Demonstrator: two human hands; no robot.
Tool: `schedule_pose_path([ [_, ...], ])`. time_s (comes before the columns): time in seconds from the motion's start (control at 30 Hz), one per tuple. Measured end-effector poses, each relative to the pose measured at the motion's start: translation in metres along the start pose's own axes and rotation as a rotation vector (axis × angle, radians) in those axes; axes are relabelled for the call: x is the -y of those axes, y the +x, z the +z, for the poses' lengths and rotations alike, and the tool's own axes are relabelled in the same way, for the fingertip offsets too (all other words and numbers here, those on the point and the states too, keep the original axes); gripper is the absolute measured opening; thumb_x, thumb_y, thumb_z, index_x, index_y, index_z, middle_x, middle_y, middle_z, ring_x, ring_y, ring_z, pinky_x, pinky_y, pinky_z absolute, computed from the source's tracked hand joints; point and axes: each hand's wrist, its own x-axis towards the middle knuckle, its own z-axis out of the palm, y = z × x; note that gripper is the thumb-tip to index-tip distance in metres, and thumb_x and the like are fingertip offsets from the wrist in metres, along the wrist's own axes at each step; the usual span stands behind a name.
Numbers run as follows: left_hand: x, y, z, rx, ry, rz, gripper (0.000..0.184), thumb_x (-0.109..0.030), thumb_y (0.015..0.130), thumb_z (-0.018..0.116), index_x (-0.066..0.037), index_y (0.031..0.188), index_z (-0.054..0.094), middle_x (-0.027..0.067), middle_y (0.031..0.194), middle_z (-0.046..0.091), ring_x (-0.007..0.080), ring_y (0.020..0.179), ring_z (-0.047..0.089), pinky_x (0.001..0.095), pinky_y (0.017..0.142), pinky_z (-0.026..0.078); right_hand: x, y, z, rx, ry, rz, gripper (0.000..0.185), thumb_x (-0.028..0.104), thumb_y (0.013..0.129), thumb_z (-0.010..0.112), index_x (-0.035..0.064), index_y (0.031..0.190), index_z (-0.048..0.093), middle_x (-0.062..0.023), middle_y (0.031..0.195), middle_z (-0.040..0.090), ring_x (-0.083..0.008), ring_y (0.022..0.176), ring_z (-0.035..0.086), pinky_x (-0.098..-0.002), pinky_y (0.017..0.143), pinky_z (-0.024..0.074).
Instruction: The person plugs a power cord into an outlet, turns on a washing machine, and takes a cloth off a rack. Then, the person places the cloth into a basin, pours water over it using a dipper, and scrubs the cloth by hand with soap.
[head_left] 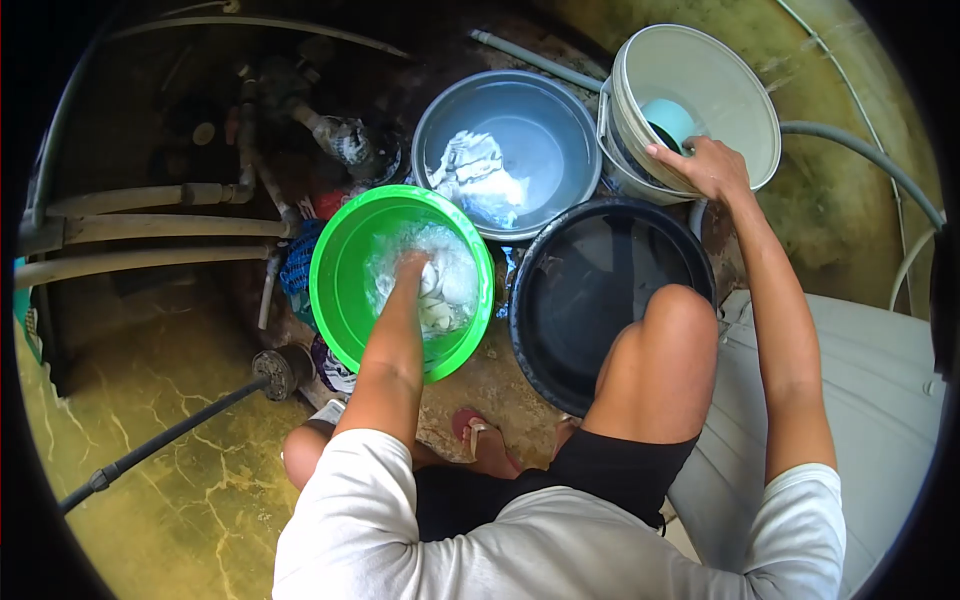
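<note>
Press the white cloth point(455, 283) low in the green basin point(343, 255) with the left hand point(411, 266), right hand point(715, 165) steady at the bucket point(700, 70) — I cannot tell either grip.

Left hand point(412, 264) in green basin point(345, 260), apparently on white cloth point(437, 314)

Gloom hangs around the pipes point(170, 227) at far left; the green basin point(343, 258) stands out bright, pale reflections streak 1 black basin point(565, 310), and from here the view bows toward blackened, rounded edges.
</note>
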Motion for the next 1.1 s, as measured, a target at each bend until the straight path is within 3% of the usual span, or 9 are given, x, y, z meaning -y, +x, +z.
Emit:
schedule_pose_path([
  [0.23, 0.015, -0.061, -0.091, 0.253, -0.765, 0.023, 0.066, -0.046, 0.080, 0.073, 0.001, 0.125, 0.064, 0.0164, 0.124, 0.066, 0.0330, 0.106, 0.067, 0.0451, 0.090, 0.055, 0.000, -0.003, -0.004, 0.024, 0.018, -0.012, 0.104, 0.095, 0.071, 0.042, -0.0027, 0.084, 0.074, -0.0176, 0.085, 0.073, -0.0355, 0.079, 0.067, -0.0423, 0.076, 0.0504],
  [0.33, 0.016, -0.118, -0.141, 0.335, -0.812, 0.106, 0.068, -0.043, 0.077, 0.079, 0.005, 0.122, 0.065, 0.0174, 0.117, 0.070, 0.0326, 0.098, 0.070, 0.0444, 0.083, 0.059, 0.002, -0.007, -0.009, 0.041, 0.016, -0.001, 0.105, 0.096, 0.071, 0.041, -0.0029, 0.086, 0.075, -0.0177, 0.087, 0.073, -0.0354, 0.080, 0.067, -0.0431, 0.076, 0.0503],
  [0.53, 0.004, -0.225, -0.185, 0.380, -0.552, 0.291, 0.067, -0.043, 0.081, 0.076, 0.005, 0.126, 0.062, 0.0242, 0.134, 0.059, 0.0389, 0.118, 0.062, 0.0539, 0.094, 0.055, -0.002, -0.008, -0.008, 0.042, 0.030, -0.010, 0.106, 0.096, 0.070, 0.041, -0.0031, 0.086, 0.075, -0.0174, 0.088, 0.073, -0.0356, 0.079, 0.067, -0.0438, 0.076, 0.0502],
  [0.63, -0.049, -0.277, -0.200, 0.229, 0.420, 0.492, 0.073, -0.043, 0.084, 0.074, 0.003, 0.136, 0.054, 0.0261, 0.150, 0.041, 0.0446, 0.133, 0.047, 0.0640, 0.098, 0.048, -0.003, -0.005, -0.007, 0.028, 0.024, -0.007, 0.106, 0.096, 0.070, 0.042, -0.0031, 0.086, 0.075, -0.0175, 0.087, 0.073, -0.0357, 0.080, 0.067, -0.0438, 0.077, 0.0503],
  [0.7, -0.041, -0.266, -0.173, 0.064, 0.656, 0.609, 0.078, -0.045, 0.086, 0.071, -0.002, 0.145, 0.044, 0.0245, 0.159, 0.025, 0.0491, 0.142, 0.032, 0.0715, 0.101, 0.041, 0.001, -0.003, -0.006, 0.026, 0.020, -0.009, 0.106, 0.096, 0.070, 0.042, -0.0032, 0.086, 0.075, -0.0175, 0.087, 0.073, -0.0358, 0.080, 0.067, -0.0438, 0.077, 0.0503],
  [0.77, -0.031, -0.227, -0.126, -0.043, 0.562, 0.684, 0.081, -0.046, 0.087, 0.069, -0.006, 0.150, 0.038, 0.0223, 0.164, 0.015, 0.0516, 0.147, 0.021, 0.0758, 0.102, 0.036, -0.001, -0.001, -0.007, 0.029, 0.026, -0.011, 0.106, 0.096, 0.070, 0.042, -0.0031, 0.085, 0.075, -0.0176, 0.086, 0.073, -0.0360, 0.079, 0.067, -0.0437, 0.076, 0.0503],
  [0.83, -0.044, -0.205, -0.107, 0.170, 0.689, 0.683, 0.082, -0.049, 0.091, 0.062, -0.011, 0.155, 0.028, 0.0200, 0.166, 0.009, 0.0525, 0.143, 0.028, 0.0763, 0.102, 0.036, -0.004, -0.002, -0.003, 0.043, 0.031, -0.001, 0.106, 0.096, 0.070, 0.041, -0.0030, 0.084, 0.074, -0.0178, 0.085, 0.073, -0.0361, 0.079, 0.067, -0.0435, 0.076, 0.0504],
  [1.0, -0.079, -0.168, -0.093, 0.197, 0.608, 0.602, 0.062, -0.031, 0.092, 0.060, -0.013, 0.149, 0.043, 0.0208, 0.161, 0.028, 0.0437, 0.138, 0.041, 0.0677, 0.103, 0.041, 0.001, -0.002, -0.004, 0.032, 0.006, 0.002, 0.105, 0.096, 0.070, 0.042, -0.0032, 0.084, 0.074, -0.0180, 0.085, 0.073, -0.0364, 0.079, 0.067, -0.0432, 0.077, 0.0505],
  [1.1, -0.072, -0.127, -0.064, 0.239, 0.520, 0.518, 0.055, -0.033, 0.090, 0.060, -0.010, 0.140, 0.050, 0.0204, 0.150, 0.038, 0.0417, 0.130, 0.048, 0.0612, 0.101, 0.045, 0.005, 0.000, -0.004, 0.031, 0.005, 0.001, 0.105, 0.096, 0.071, 0.042, -0.0034, 0.084, 0.074, -0.0181, 0.085, 0.073, -0.0365, 0.080, 0.067, -0.0431, 0.077, 0.0506],
])
